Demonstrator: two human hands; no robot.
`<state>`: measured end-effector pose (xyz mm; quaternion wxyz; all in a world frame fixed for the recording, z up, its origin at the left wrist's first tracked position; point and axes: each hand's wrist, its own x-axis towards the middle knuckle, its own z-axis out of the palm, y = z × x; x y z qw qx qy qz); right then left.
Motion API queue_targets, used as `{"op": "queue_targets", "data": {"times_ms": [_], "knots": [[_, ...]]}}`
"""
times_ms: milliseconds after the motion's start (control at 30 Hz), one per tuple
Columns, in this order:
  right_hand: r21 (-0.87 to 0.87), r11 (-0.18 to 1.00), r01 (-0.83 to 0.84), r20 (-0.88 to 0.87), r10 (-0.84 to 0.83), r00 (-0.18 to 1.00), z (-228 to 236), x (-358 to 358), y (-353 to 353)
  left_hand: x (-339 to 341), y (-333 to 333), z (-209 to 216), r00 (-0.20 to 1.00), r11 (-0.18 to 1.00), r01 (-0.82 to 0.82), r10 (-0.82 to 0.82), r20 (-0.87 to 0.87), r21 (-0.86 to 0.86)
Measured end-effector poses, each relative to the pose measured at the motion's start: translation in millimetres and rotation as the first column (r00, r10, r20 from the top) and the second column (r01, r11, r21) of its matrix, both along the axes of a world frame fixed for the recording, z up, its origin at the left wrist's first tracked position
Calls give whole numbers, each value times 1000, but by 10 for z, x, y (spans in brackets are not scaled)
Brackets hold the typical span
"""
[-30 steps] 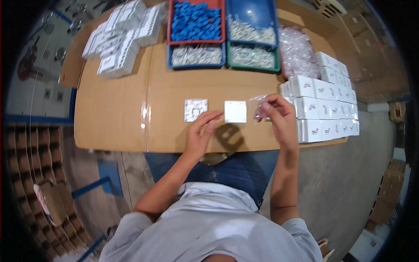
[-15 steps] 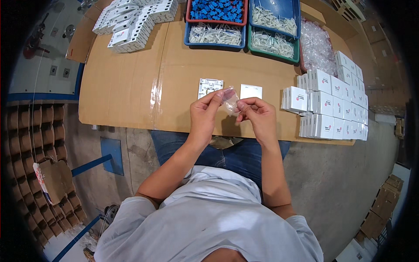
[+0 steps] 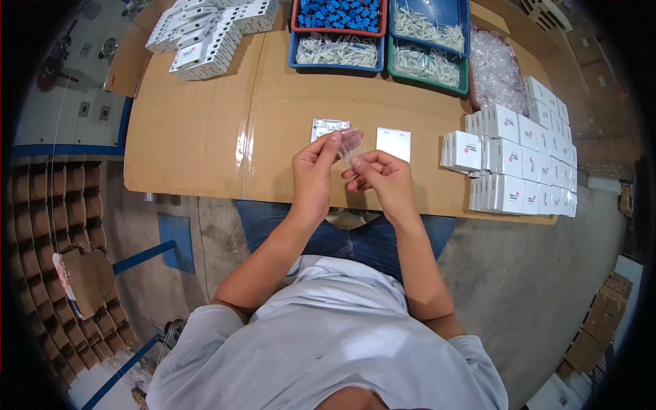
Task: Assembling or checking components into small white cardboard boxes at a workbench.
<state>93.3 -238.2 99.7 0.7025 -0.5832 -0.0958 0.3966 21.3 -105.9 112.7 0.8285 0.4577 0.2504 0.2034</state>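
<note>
A small clear plastic bag point(image 3: 351, 142) is stretched between my two hands above the cardboard-covered table. My left hand point(image 3: 316, 167) pinches its upper left side between thumb and fingers. At the bag's lower edge, my right hand point(image 3: 384, 179) grips it with thumb and bent fingers. Just beyond my left hand lies a white electrical mounting frame point(image 3: 328, 127), partly hidden by the hand and bag. A flat white square plate point(image 3: 394, 143) rests on the cardboard beyond my right hand.
Trays of blue plastic parts point(image 3: 338, 15) and of white plugs point(image 3: 338, 52) stand at the back, beside a bin of clear plastic bags point(image 3: 497, 72). Stacked white boxes point(image 3: 509, 160) line the right side. White units point(image 3: 205, 58) are piled at far left.
My right hand has moved left, closer to my left hand, along the bag. The bag is now stretched more upright. My left hand has shifted slightly left.
</note>
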Motion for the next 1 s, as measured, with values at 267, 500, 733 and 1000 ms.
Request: {"op": "queue_targets", "data": {"times_ms": [267,500,733,1000], "knots": [[3,1000,30,-63,-30,998,116,-65,-4,-27,69,-26,997,997,-71,71,-35,14],[22,999,-49,-104,51,993,-99,-62,37,-26,39,0,999,1000,5,-6,-38,-15],[-21,991,-132,-17,132,991,-130,8,-79,-65,-4,-35,998,999,-28,26,-64,-24],[24,979,204,276,-203,940,-87,45,-31,-120,-3,-217,991,965,125,-110,-76,230]]}}
